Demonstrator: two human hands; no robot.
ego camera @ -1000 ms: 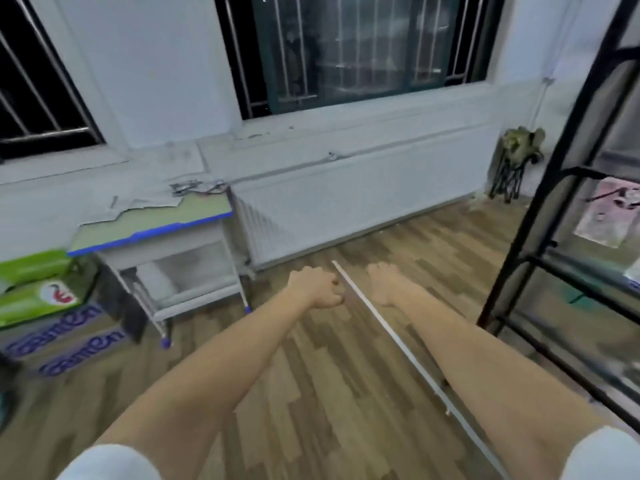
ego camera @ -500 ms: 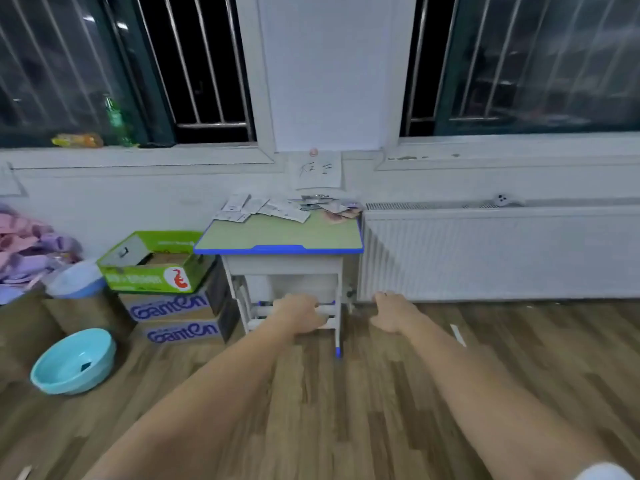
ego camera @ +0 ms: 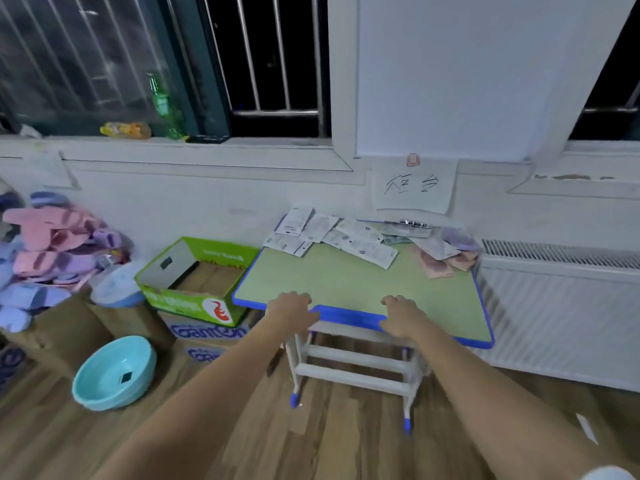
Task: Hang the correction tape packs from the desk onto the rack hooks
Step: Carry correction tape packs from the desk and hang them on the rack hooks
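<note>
Item: correction tape packs [ego camera: 360,242], loose heap at desk's [ego camera: 346,282] 12 o'clock edge, unhung. Left hand [ego camera: 292,311] and right hand [ego camera: 401,317] loosely curled, holding nothing, nearing desk's 6 o'clock edge, presumably reaching.

Barred windows [ego camera: 266,57] show black night outside; a white radiator [ego camera: 561,317] lines the wall; wood-plank floor [ego camera: 311,445] underfoot; cardboard boxes [ego camera: 194,278] and a turquoise basin [ego camera: 112,374] sit left.
</note>
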